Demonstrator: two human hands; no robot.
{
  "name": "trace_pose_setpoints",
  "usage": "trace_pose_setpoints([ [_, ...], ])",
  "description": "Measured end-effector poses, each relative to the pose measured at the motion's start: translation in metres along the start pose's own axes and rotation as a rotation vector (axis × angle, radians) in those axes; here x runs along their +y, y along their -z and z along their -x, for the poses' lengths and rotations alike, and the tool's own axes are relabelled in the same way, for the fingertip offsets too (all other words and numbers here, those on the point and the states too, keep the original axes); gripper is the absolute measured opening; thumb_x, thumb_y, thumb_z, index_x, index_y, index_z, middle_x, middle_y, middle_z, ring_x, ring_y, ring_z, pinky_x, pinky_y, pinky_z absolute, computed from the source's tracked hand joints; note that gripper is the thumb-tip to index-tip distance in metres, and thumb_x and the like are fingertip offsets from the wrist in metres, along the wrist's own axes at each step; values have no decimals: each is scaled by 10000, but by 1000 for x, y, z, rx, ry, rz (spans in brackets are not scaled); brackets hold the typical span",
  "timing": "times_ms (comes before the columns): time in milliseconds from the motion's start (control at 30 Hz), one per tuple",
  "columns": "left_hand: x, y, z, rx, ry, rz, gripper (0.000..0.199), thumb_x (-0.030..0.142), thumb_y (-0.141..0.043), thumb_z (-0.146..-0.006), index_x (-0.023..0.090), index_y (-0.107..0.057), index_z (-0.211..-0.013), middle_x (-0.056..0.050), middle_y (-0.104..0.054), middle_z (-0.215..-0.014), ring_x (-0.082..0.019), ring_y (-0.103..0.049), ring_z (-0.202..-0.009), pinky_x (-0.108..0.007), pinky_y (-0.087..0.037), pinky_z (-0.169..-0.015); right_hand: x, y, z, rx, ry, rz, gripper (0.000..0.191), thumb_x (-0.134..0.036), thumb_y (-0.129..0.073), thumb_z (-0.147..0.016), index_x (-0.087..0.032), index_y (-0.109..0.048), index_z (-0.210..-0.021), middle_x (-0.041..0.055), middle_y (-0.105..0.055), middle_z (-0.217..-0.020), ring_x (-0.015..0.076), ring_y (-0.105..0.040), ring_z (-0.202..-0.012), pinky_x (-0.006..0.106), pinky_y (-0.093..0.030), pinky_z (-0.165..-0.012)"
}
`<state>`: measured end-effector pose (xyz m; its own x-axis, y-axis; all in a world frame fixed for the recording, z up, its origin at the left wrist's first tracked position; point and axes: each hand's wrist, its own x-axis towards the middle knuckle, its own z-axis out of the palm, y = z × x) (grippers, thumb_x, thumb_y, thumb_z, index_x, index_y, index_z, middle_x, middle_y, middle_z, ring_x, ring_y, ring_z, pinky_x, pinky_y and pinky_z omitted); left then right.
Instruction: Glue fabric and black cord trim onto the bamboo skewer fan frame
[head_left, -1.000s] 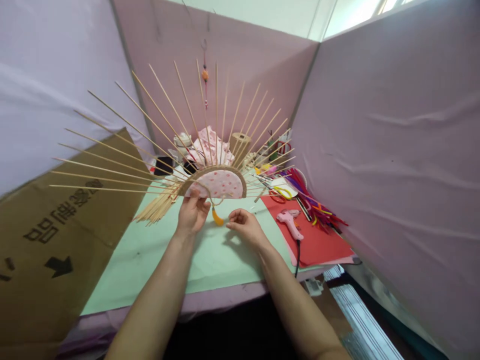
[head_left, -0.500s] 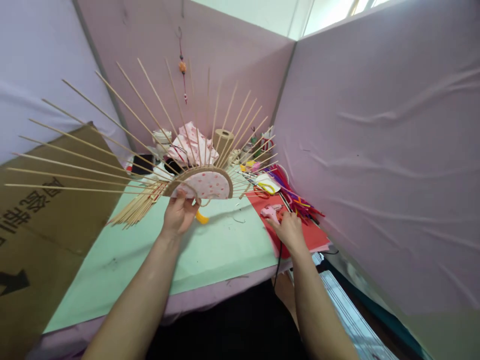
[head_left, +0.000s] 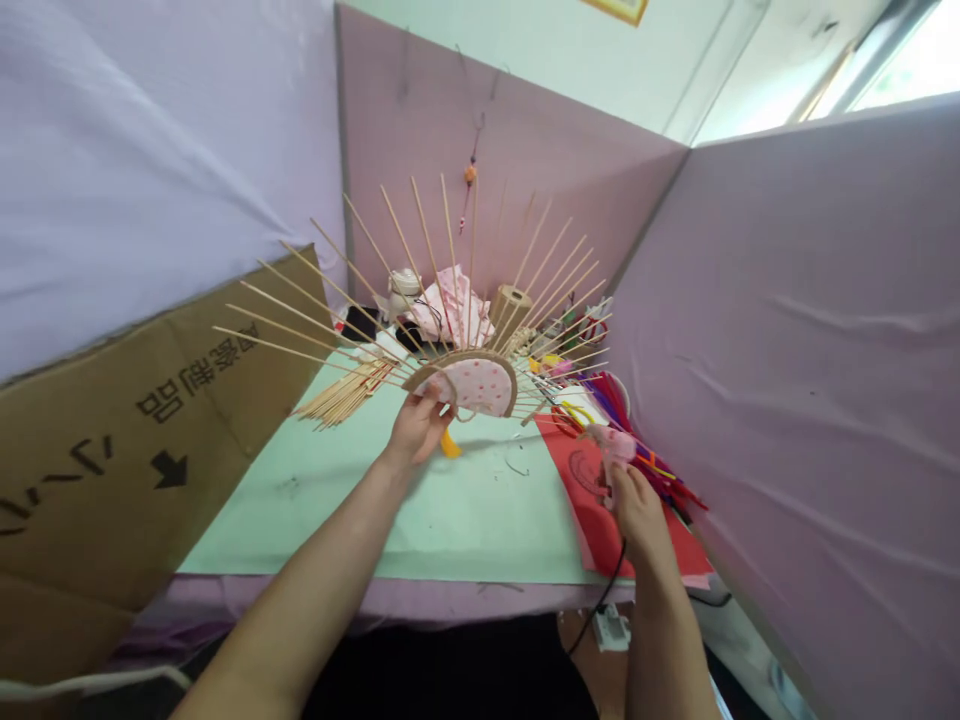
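Observation:
My left hand [head_left: 421, 425] grips the lower left edge of a half-round piece [head_left: 484, 385] covered in pink dotted cloth with a brown rim. Thin wooden sticks [head_left: 330, 300] fan outward from that rim, held up above the table. In my right hand [head_left: 637, 500] is a pink glue gun [head_left: 616, 445], its nozzle toward the left and a black cord hanging below. The glue gun is above red sheets [head_left: 577, 470] on the right side of the table. A yellow piece [head_left: 450, 445] shows just below my left hand.
A bundle of sticks [head_left: 345, 395] lies at the left by a large cardboard sheet [head_left: 187, 400]. Pink dotted cloth [head_left: 454, 305] and a brown roll [head_left: 511, 305] stand behind. Coloured pipe cleaners [head_left: 660, 470] lie right, along the purple cloth partition [head_left: 787, 350].
My right hand has lifted the glue gun off the red sheets and turned it leftward. The view has swung left; my left hand still holds the stick fan.

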<state>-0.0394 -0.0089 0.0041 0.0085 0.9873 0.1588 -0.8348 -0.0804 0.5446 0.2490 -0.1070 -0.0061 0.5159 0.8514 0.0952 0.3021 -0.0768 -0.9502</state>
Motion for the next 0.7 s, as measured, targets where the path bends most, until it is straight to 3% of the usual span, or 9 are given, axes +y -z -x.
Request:
trace_pose_setpoints([
  [100,-2,1,1,-1,1,-4,330,334,-861,-615,220,-658,-849,7,-668,-908,-119,-580,-796,-261,-452,-691,-21,-13,22,-126,-113,-542,361,-494,-612,-709,-200,-625,-919,27,-643,-858,136,-569,-642,230,-452,-505],
  [200,-4,0,3,-40,-3,-23,326,338,-849,-637,208,-662,-869,-2,-673,-917,-121,-588,-825,-266,-457,-728,-41,-31,46,-311,-57,-725,330,-473,-625,-739,-210,-638,-938,16,-632,-861,85,-497,-538,188,-373,-404],
  [467,-11,-7,9,-66,-39,-134,335,327,-872,-593,192,-708,-851,-18,-712,-862,-150,-624,-852,-302,-454,-810,-67,-59,71,-477,317,-444,351,-500,-511,-904,-173,-637,-934,-4,-566,-619,91,-442,-464,224,-333,-432],
  [700,-10,-9,11,-156,-69,-184,359,354,-846,-628,200,-740,-934,-41,-732,-947,-180,-637,-914,-324,-452,-863,-84,-76,73,-498,393,-330,437,-582,-486,-894,-167,-624,-887,-12,-530,-598,87,-418,-458,223,-333,-425],
])
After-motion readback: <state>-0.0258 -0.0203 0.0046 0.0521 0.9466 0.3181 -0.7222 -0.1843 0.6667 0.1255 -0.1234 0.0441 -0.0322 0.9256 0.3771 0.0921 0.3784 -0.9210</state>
